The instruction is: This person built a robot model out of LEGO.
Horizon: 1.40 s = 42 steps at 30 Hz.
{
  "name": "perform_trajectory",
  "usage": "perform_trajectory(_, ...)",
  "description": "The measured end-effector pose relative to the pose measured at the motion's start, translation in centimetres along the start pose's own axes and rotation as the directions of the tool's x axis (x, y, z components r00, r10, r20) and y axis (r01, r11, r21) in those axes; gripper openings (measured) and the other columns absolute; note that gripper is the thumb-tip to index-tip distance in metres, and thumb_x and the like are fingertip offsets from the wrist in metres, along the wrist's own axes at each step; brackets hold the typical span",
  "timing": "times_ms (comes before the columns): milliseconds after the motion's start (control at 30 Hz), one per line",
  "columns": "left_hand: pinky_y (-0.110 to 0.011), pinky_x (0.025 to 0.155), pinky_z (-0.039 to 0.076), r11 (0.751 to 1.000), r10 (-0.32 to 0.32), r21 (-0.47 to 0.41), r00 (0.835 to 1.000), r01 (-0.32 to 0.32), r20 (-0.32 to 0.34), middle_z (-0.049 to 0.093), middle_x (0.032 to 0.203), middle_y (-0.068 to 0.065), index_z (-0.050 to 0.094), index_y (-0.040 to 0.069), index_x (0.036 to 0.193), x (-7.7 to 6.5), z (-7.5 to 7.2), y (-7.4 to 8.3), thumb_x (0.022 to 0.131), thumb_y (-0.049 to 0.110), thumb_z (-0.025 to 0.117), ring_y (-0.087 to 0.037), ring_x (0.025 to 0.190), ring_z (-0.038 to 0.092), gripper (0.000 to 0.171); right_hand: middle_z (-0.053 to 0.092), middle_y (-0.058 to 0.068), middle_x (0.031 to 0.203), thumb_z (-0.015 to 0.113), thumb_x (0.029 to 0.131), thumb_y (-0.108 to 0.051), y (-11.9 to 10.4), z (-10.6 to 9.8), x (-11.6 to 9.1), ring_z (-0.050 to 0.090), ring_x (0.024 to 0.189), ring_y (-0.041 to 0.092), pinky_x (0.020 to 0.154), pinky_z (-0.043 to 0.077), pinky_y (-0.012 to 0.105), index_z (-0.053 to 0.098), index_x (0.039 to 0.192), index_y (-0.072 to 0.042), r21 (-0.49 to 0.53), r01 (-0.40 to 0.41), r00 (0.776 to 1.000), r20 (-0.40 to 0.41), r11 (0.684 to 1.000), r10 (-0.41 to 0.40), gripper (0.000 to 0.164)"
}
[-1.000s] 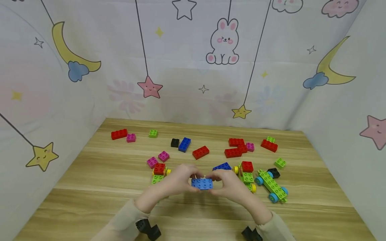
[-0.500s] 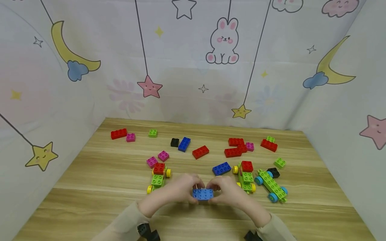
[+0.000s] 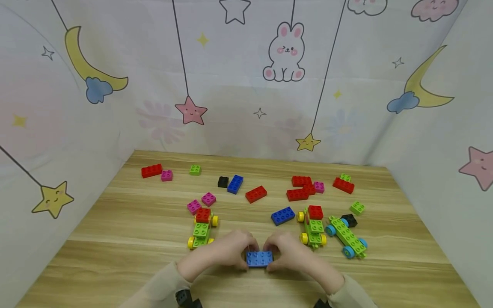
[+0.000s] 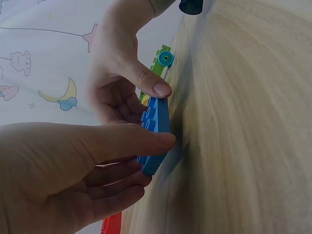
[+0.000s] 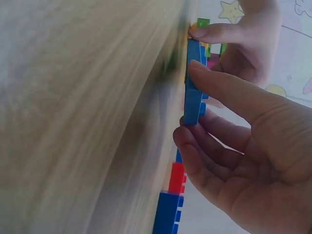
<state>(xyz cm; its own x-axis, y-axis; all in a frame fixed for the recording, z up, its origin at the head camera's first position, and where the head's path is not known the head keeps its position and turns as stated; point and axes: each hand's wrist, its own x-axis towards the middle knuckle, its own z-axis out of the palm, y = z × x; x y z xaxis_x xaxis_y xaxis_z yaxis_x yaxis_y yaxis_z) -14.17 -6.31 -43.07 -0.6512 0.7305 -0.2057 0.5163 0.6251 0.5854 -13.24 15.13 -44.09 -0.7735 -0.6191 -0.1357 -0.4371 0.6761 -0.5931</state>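
A light blue toy building brick [image 3: 259, 259], studs up, is held level between both hands near the front of the table. My left hand [image 3: 233, 248] pinches its left end, and my right hand [image 3: 286, 250] grips the right end the same way. In the left wrist view the thumbs press along the near side of the brick [image 4: 161, 122], with a shadow on the table beside it. The brick [image 5: 193, 87] seems just off the tabletop in the right wrist view; whether it touches, I cannot tell.
Beyond the left hand stands a green-and-red toy car [image 3: 201, 231] with yellow wheels. A similar car [image 3: 316, 226] and a long green wheeled base [image 3: 348, 237] are at right. A dark blue brick [image 3: 283, 216] lies between; several loose bricks lie farther back on the table [image 3: 115, 239].
Both hands have brought the light blue brick down and toward the front of the table. The dark blue brick and both cars behind the hands show more fully now.
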Motion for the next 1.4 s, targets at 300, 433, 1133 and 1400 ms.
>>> perform_trajectory(300,-0.014,0.073,0.047,1.000,0.028,-0.006,0.999,-0.028,0.043,0.066,0.093,0.008,0.072,0.011,0.105,0.10,0.59,-0.20,0.073,0.012,0.085,0.002,0.080,0.054,0.035,0.062,-0.014,0.085,0.088,0.070,-0.024,0.14,0.48,-0.35,0.051,0.077,0.001,0.071,0.046,0.020,0.072,0.093,-0.015,0.033,-0.036,0.996,0.084,0.999,0.033,0.030)
perform_trajectory(433,-0.014,0.072,0.046,0.999,0.040,-0.012,0.997,-0.039,0.068,0.067,0.093,0.008,0.072,0.011,0.104,0.05,0.66,0.01,0.072,0.012,0.086,0.002,0.079,0.053,0.034,0.061,-0.014,0.083,0.087,0.071,-0.022,0.09,0.61,-0.50,0.050,0.074,0.001,0.069,0.045,0.019,0.071,0.092,-0.016,0.047,-0.046,0.992,0.117,0.998,0.040,0.027)
perform_trajectory(1133,-0.013,0.070,0.046,0.998,0.067,-0.014,0.994,-0.066,0.087,0.065,0.090,0.011,0.072,0.011,0.103,-0.10,0.79,-0.05,0.071,0.012,0.088,0.003,0.077,0.053,0.036,0.068,-0.012,0.097,0.086,0.073,-0.020,0.11,0.55,-0.80,0.056,0.084,-0.003,0.076,0.049,0.018,0.072,0.106,-0.013,0.086,-0.017,0.988,0.153,0.996,0.003,0.037)
perform_trajectory(1400,-0.014,0.073,0.047,0.996,0.074,-0.050,0.992,-0.069,0.102,0.066,0.093,0.010,0.071,0.010,0.104,-0.16,0.60,-0.11,0.071,0.012,0.087,0.003,0.080,0.054,0.037,0.068,-0.012,0.096,0.086,0.073,-0.018,0.10,0.49,-0.91,0.056,0.084,-0.004,0.076,0.049,0.017,0.073,0.104,-0.013,0.101,-0.005,0.989,0.149,0.995,-0.010,0.034)
